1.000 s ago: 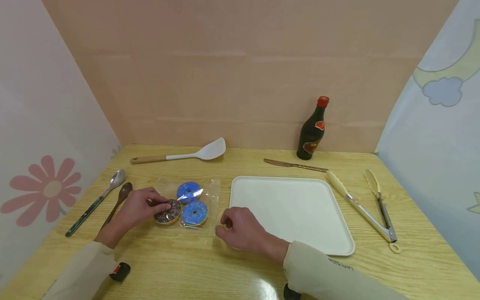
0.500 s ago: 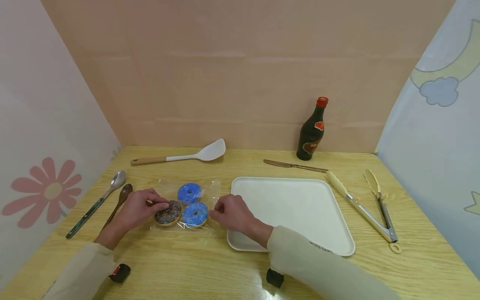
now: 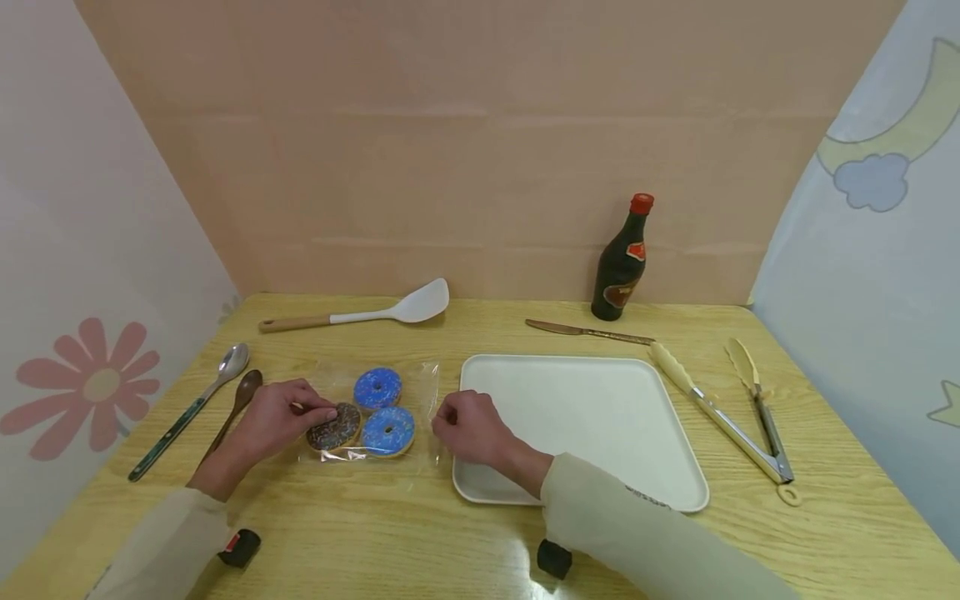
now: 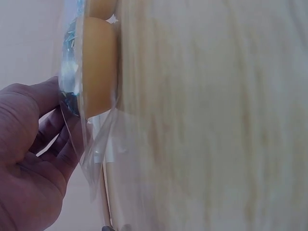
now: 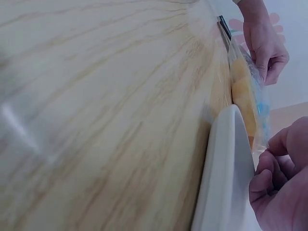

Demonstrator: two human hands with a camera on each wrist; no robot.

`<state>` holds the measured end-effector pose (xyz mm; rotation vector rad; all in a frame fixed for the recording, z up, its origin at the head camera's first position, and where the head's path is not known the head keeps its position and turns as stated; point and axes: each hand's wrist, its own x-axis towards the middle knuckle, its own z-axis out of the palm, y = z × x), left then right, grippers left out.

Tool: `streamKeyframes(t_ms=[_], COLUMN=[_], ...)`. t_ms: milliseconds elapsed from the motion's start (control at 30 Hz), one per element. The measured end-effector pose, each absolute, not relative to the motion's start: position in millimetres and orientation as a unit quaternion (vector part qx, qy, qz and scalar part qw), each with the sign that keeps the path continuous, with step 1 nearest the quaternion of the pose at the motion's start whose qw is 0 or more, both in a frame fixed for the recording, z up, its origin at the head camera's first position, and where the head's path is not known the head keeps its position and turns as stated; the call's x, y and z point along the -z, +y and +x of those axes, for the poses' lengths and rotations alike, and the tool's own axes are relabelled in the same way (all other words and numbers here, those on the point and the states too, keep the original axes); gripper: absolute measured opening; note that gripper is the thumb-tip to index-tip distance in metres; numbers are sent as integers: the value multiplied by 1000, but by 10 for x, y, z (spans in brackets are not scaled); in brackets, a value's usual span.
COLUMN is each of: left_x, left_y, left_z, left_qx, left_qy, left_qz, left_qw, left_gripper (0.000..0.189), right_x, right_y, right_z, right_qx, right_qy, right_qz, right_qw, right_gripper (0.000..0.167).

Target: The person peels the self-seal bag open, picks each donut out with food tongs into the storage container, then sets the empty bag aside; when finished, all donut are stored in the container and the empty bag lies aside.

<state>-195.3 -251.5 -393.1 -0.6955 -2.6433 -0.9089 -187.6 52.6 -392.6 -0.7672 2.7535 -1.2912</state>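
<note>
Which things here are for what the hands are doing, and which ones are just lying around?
Part of the job, it seems:
clear bag, between the left hand and right hand
brown donut, inside it
two blue donuts, inside it

Just lying about:
spatula
metal spoon
brown spoon
knife
bottle
tongs
white tray, though it may be wanted later

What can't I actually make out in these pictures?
Head view: handle end of the brown spoon, hidden by the left forearm.
Head view: part of the dark donut, covered by the left hand.
Head view: near edge of the white tray, partly covered by the right sleeve.
Head view: wording on the bottle label, too small.
Left wrist view: upper donut, cut off by the top edge.
</note>
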Motion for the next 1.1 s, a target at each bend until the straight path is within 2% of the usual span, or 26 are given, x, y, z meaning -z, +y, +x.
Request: streamKeyframes(t_ms=[367,633,1100], left_x=[3918,3915,3892], left_y=[-2507,-2511,-2494], left_z=[-1955,-1968,-1956], left_qx=[309,305,315], left_qy=[-909,-906,-908], left_qz=[-252,-263,-249], left_qw=[122,130,121], left_gripper=[7,5,6], right_x=[4014,3950,3881], right_y=[663,671,473], right_z=[-1901,-1932,-2229], right_qx=[438,436,430], right_qy=[873,873,881], right_qz=[-213,-219,-194], right_qw=[-3,12,25], right_gripper=[16,17,20])
